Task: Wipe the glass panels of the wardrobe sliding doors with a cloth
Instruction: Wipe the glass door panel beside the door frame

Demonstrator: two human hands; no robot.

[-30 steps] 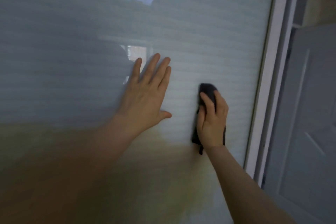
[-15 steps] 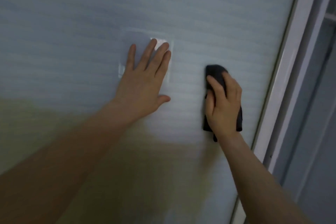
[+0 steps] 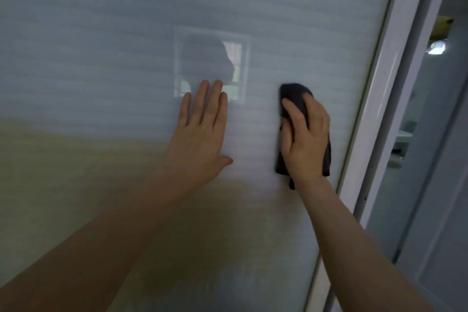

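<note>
A frosted glass panel [image 3: 101,63] of the sliding wardrobe door fills most of the view. My left hand [image 3: 200,134] lies flat on the glass with straight fingers pointing up. To its right, my right hand [image 3: 306,139] presses a dark grey cloth [image 3: 295,95] against the glass, fingers laid over it. The cloth sticks out above the fingertips and below the wrist. It sits close to the panel's right edge.
A white door frame [image 3: 374,99] runs diagonally down the right side of the panel. Beyond it is a second white frame and a dim opening [image 3: 430,109] into another space. Window reflections show on the glass above my left hand.
The view has shifted so the frame sits farther right. My right hand and the cloth have moved slightly up and toward the frame. My left hand stays flat on the glass.
</note>
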